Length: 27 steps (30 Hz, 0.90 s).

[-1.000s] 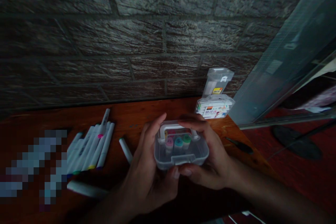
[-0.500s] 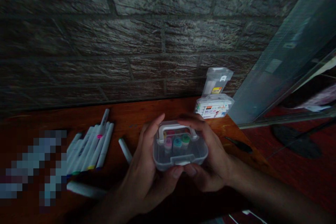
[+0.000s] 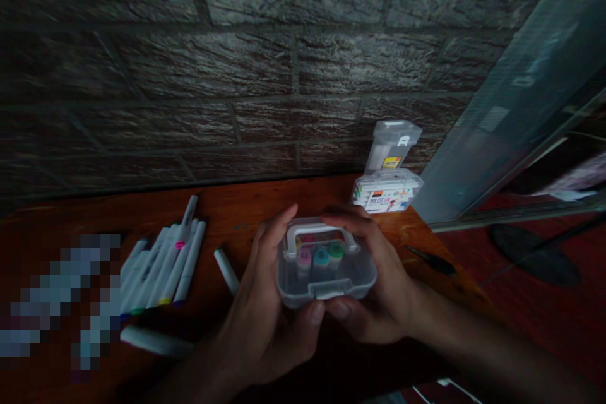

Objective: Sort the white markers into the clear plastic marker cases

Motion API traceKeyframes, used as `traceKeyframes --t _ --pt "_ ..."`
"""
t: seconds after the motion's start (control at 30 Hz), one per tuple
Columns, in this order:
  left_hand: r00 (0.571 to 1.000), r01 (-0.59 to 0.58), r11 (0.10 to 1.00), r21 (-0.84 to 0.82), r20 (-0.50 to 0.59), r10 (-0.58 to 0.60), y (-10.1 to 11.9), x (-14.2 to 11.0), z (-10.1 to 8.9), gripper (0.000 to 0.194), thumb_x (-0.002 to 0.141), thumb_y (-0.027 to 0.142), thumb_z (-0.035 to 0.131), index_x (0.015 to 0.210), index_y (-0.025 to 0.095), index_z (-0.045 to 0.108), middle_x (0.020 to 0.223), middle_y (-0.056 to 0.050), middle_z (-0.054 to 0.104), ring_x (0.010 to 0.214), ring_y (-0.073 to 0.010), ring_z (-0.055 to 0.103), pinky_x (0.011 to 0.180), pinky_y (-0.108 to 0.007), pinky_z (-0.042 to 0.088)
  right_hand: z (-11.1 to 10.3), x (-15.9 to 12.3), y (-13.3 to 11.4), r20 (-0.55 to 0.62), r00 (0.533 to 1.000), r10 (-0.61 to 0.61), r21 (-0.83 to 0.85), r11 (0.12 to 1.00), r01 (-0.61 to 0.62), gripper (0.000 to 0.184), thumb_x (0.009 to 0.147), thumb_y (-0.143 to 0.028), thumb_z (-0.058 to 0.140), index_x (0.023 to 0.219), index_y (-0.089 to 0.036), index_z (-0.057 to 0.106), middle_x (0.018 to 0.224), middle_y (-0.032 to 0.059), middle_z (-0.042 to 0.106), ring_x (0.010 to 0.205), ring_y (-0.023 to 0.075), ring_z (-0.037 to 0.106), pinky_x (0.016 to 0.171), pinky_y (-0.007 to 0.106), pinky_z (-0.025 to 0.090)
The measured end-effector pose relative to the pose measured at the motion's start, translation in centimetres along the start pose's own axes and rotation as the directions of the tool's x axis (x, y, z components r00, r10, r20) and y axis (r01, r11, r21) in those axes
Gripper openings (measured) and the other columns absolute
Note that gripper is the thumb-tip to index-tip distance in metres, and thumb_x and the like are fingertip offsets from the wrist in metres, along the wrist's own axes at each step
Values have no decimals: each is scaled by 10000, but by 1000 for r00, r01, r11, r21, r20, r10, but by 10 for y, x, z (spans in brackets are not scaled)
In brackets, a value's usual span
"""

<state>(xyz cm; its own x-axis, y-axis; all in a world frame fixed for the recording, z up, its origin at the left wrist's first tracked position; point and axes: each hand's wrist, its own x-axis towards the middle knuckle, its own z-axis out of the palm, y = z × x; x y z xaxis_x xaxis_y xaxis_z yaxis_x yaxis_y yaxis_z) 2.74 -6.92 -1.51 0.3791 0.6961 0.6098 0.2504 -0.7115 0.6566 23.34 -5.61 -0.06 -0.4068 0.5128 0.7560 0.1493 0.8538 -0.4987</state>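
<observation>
A small clear plastic case (image 3: 326,270) with a white handle is held above the wooden table (image 3: 246,208) by both hands. Pink, teal and green marker caps show through its lid. My left hand (image 3: 269,315) cups its left side, thumb on the front edge near the latch. My right hand (image 3: 374,290) wraps its right side, fingers over the handle, thumb at the front. Several white markers (image 3: 165,265) lie in a row to the left, and one lone marker (image 3: 226,270) lies beside my left hand.
A second marker case (image 3: 388,190) with its lid raised stands at the back right against the dark brick wall. A dark pen (image 3: 433,262) lies to the right near the table's edge. A glass panel (image 3: 511,107) leans at the right. Another marker (image 3: 156,341) lies at the front left.
Both hands shifted their grip slightly on the case, thumbs moving along the front edge. The case has stayed in nearly the same place.
</observation>
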Motion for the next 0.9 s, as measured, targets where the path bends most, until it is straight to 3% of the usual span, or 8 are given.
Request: traceKeyframes --t 0.3,0.67,0.9 --pt "999 -40 999 36 -6 40 2 3 -1 861 964 422 617 1677 279 158 1524 -129 432 1322 -326 523 1123 -489 481 -4 1 4 27 999 -27 -1 1000 27 827 849 -395 795 1529 -189 372 1338 129 497 1222 304 527 1042 461 479" --pt "1000 17 999 -45 27 -15 0 -2 0 906 937 434 622 1680 301 120 1566 -144 404 1354 -382 496 1162 -601 403 -1 -1 2 14 1000 17 7 1000 -17 829 837 -368 793 1532 -213 370 1320 116 512 1213 305 537 1022 454 480" --pt "999 -3 999 -52 -35 1 1 0 0 762 985 461 600 1644 291 258 1511 -124 479 1304 -338 537 1112 -521 469 -1 -1 0 13 1000 -12 25 1000 12 726 907 -406 693 1526 -194 379 1320 127 504 1194 306 529 993 473 492"
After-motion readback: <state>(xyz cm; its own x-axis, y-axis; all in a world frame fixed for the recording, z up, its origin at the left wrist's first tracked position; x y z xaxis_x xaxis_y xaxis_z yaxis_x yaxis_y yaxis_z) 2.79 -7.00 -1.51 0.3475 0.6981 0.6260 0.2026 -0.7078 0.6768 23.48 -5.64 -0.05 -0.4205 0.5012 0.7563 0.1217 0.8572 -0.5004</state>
